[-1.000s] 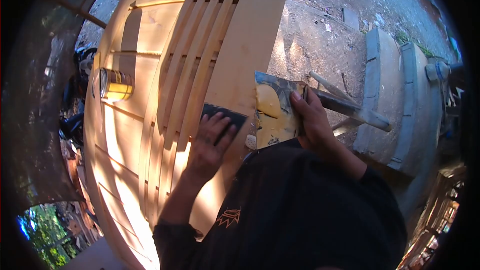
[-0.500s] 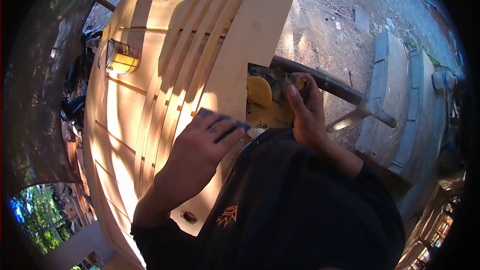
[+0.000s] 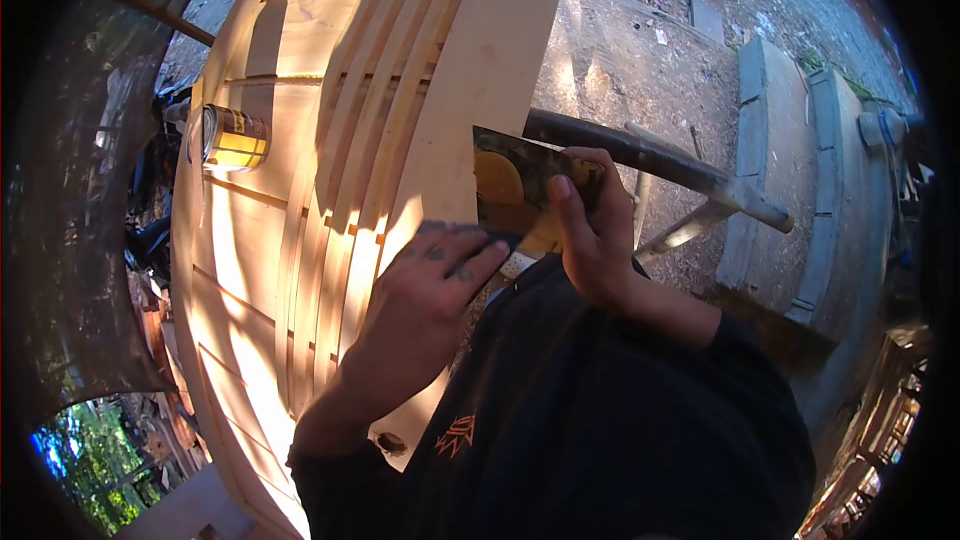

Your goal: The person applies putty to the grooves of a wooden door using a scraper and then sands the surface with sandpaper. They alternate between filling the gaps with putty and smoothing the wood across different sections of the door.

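Note:
In my right hand [image 3: 595, 230] is a flat dark board [image 3: 545, 155], gripped at its edge with the thumb on top. A round mound of yellow-brown paste [image 3: 497, 182] sits on the board, and more of it is smeared over the lower part. My left hand [image 3: 435, 275] is closed around a thin dark flat spreader [image 3: 507, 237], whose end meets the lower edge of the board. Beneath the left hand lies a pale wooden door panel [image 3: 480, 20] with long slats and a round hole near its lower end.
A tin [image 3: 236, 138] with a yellow label rests on the far left part of the panel. To the right, a dark pipe [image 3: 660, 155] on a stand crosses above the dirt floor. Weathered grey beams [image 3: 765, 170] lie beyond it.
My left hand has shifted right with the spreader, closer to the board. The board and my right hand sit slightly further left in view, as does the upper part of the panel.

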